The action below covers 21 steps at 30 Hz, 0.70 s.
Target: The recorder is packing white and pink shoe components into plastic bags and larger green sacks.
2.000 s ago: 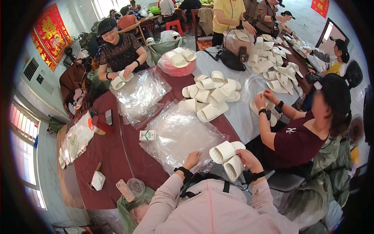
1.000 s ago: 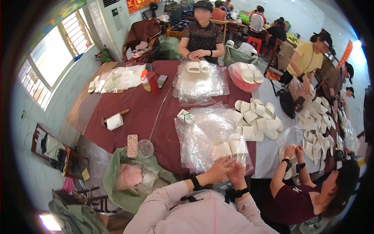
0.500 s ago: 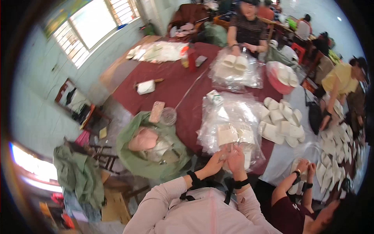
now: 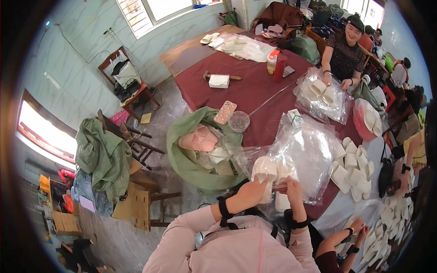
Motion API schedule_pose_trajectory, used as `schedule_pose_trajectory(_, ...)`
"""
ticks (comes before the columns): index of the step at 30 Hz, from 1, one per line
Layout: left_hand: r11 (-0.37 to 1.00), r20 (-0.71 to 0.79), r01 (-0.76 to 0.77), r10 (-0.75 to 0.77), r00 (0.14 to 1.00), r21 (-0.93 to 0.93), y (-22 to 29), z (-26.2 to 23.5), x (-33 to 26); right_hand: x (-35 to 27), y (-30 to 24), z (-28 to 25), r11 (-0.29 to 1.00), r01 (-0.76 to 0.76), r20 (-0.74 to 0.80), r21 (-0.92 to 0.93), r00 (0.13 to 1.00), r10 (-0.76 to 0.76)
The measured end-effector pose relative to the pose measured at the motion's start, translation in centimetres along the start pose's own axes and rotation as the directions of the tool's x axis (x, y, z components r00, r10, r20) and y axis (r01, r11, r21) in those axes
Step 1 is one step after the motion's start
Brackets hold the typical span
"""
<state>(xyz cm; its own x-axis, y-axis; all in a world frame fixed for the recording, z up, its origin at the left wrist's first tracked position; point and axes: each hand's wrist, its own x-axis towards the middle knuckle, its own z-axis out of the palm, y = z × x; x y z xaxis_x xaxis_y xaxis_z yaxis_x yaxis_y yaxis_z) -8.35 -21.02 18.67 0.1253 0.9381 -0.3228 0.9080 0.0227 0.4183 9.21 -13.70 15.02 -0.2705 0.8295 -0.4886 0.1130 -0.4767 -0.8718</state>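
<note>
A pair of cream slide slippers (image 4: pixel 266 167) sits in a clear plastic bag (image 4: pixel 246 160), straps pointing away from me and soles toward my body. My left hand (image 4: pixel 251 192) is closed at the bag's near end by the left slipper. My right hand (image 4: pixel 293 192) is closed close by, at the near end of the right slipper. Exactly which layer each set of fingertips pinches is hard to make out. Just beyond, a stack of clear flat bags (image 4: pixel 305 154) covers the table's near right part, with a small white-and-green box (image 4: pixel 296 119) on it.
A green sack (image 4: pixel 180 175) holding pink slippers (image 4: pixel 199 139) stands left of my hands. A phone (image 4: pixel 225 112) and a round tub (image 4: pixel 239 121) lie beside it. Loose cream slippers (image 4: pixel 353 170) are piled at right. Across the table (image 4: pixel 200 82), a co-worker (image 4: pixel 343 59) handles bagged slippers; another person's hands (image 4: pixel 358 230) work at lower right.
My view has swung left. The bagged slippers have moved leftward off the middle of the bag stack, and my hands, close together before, are now farther apart.
</note>
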Motion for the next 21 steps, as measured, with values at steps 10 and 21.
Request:
schedule_pose_trajectory(10, 0.978, 0.158, 0.054, -0.022, 0.987, -0.199, -8.0, -8.3, -5.7, 0.9, -4.6, 10.4, 0.986, 0.129, 0.233, -0.107, 0.967, -0.102)
schedule_pose_trajectory(21, 0.73, -0.651, 0.589, -0.264, 0.712, 0.348, -28.7, -6.9, -5.7, 3.1, -6.0, 19.2, 0.883, 0.409, 0.449, -0.232, 0.85, -0.276)
